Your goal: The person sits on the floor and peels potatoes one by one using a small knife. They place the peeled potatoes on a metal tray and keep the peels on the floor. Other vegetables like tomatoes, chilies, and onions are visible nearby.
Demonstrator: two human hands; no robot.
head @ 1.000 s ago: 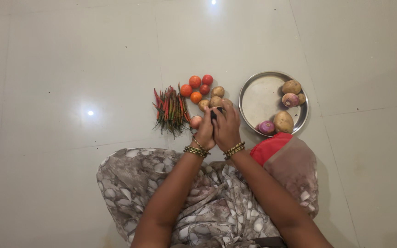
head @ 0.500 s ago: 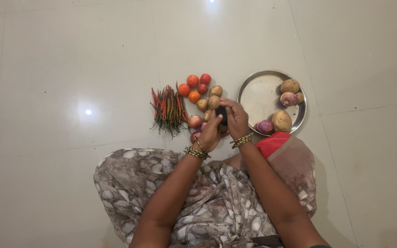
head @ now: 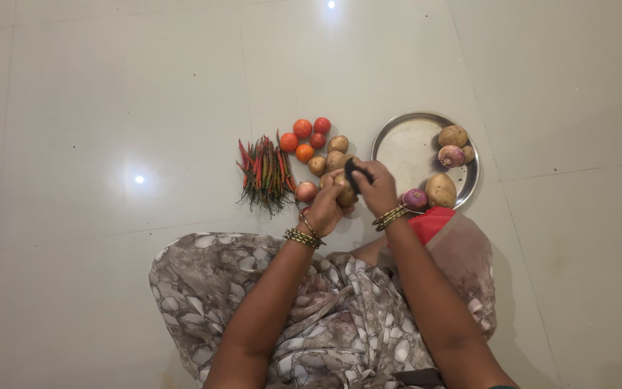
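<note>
A person sits on a pale tiled floor point(head: 109, 108), seen from above. The left hand point(head: 323, 207) is curled closed around a potato point(head: 345, 194). The right hand point(head: 378, 189) is closed on a dark peeler point(head: 352, 173) resting against the potato's top. Just beyond the hands lie loose potatoes point(head: 334, 153), tomatoes point(head: 305, 134), an onion point(head: 306, 191) and a bundle of chillies point(head: 265, 173). To the right, a round steel plate point(head: 408, 148) holds more potatoes and onions.

Red-orange tomatoes point(head: 304, 135), tan potatoes point(head: 336, 153), red-green chillies point(head: 266, 173), silver plate point(head: 406, 148), grey-marbled fabric point(head: 340, 317).
</note>
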